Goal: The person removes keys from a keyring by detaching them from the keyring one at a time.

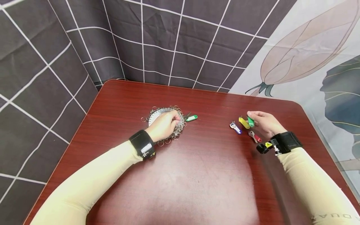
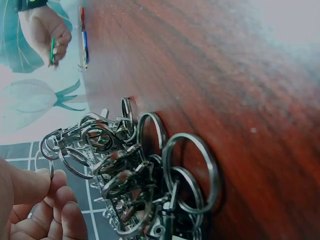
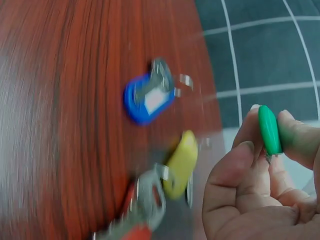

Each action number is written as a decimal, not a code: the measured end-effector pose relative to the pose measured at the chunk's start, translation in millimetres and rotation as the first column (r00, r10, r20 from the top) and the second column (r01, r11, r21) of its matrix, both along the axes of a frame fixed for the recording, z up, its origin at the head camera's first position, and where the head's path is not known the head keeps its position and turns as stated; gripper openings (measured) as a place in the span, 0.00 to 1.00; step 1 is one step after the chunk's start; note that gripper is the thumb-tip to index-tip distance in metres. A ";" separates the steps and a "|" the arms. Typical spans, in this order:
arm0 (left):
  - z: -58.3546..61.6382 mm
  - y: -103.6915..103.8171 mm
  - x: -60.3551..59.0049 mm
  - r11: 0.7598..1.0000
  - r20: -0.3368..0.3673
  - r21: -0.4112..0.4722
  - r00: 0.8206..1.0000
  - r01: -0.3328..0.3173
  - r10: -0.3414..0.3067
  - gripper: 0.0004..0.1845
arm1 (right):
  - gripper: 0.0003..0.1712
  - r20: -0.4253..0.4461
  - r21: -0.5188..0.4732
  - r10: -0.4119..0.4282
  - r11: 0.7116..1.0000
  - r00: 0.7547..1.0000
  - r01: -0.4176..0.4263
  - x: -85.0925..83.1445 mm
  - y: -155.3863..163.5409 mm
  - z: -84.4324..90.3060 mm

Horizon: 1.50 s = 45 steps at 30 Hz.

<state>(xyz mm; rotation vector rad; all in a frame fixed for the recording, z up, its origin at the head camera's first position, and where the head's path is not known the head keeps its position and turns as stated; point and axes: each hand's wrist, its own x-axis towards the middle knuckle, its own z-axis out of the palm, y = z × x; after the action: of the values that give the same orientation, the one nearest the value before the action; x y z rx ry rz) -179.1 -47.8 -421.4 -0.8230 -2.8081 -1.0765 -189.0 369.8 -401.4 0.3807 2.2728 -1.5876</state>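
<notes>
My left hand is over a round silvery dish ringed with metal key rings and clasps. In the left wrist view, its thumb and forefinger pinch a metal key ring beside the heaped clasps. My right hand pinches a green key tag between thumb and fingers, above the table's right side. Just left of and below that hand lie a yellow key tag, a blue key tag with a key and a red key tag with a key.
Against the dish's right side lies another green key tag with a dark key. Everything rests on a reddish-brown wooden table. Grey gridded cloth hangs behind it, and a flower-patterned cloth is at the right.
</notes>
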 end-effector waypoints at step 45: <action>-1.6 -10.6 0.2 0.999 0.053 0.025 0.998 0.046 -0.047 0.05 | 0.32 -0.130 0.679 0.166 0.734 0.978 -0.034 11.3 58.8 -19.5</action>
<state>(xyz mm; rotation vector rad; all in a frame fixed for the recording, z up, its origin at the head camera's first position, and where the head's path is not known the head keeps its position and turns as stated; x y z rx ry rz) -179.0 -58.5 -423.0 -0.8747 -2.8267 -1.1528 -177.7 428.5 -420.9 0.2766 2.9123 -0.6999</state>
